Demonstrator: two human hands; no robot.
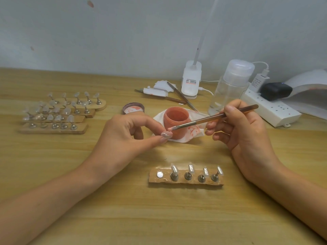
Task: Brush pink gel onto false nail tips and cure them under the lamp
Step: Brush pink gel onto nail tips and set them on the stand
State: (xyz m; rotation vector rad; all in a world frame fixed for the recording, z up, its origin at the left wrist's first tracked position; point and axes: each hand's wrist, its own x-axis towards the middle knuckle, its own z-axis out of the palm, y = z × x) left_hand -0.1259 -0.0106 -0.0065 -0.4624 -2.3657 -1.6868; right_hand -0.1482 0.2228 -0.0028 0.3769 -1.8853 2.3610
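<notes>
Your left hand (131, 137) pinches 1 false nail tip (166, 134) between thumb and forefinger, just in front of the uncapped pink gel pot (176, 119). Your right hand (242, 133) grips the brush (217, 116) like a pen, and its bristles touch that tip's upper edge. Your 2 hands are apart, linked only through the brush and tip. The pot stands on a stained tissue (192, 133), with its lid (133, 108) lying to the left. Nearest you, the wooden stand (185, 182) carries 4 clear tips on metal holders (1 bare disc at its left end). The curing lamp (307, 80) sits far right on the table (123, 209).
</notes>
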